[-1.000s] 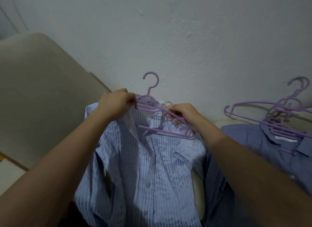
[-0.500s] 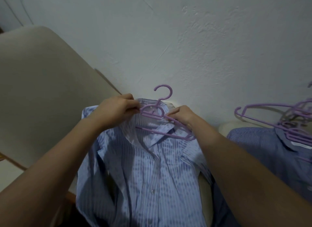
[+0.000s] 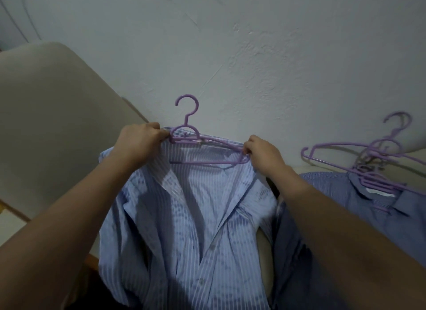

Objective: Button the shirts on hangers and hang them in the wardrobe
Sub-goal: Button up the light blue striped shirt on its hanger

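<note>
- the striped shirt [image 3: 189, 217] lies front up on a beige seat [image 3: 265, 252] just before the person, with its collar toward the white wall [image 3: 253, 56]
- its front gapes open from the collar down; lower, i cannot tell if any button is closed
- the purple hanger [image 3: 207, 163] sits inside the shoulders, and its hook stands out above the collar
- the left hand [image 3: 140, 141] has its fingers curled and pinches the collar cloth together with the hanger near its neck
- the right hand [image 3: 262, 152] has its fingers curled around the right end of the hanger, with the shoulder cloth under them
- i judge the cloth thin, soft and light: it folds wherever it is not supported and can slide on the smooth plastic
- the hanger looks stiff but thin and light, so it gives a firm place to hold
- for buttoning, it seems best to pinch both front edges close to each button; for carrying, to take the hook or the neck of the hanger
- a darker blue shirt [image 3: 368, 206] lies just beside on the right, with its sleeve along the striped shirt's edge, so it could be caught up by mistake
- a heap of spare hangers [image 3: 378, 162] rests on that shirt's collar, near the right hand
- a beige cushion [image 3: 53, 113] leans at the left
- no wardrobe is in view
</note>
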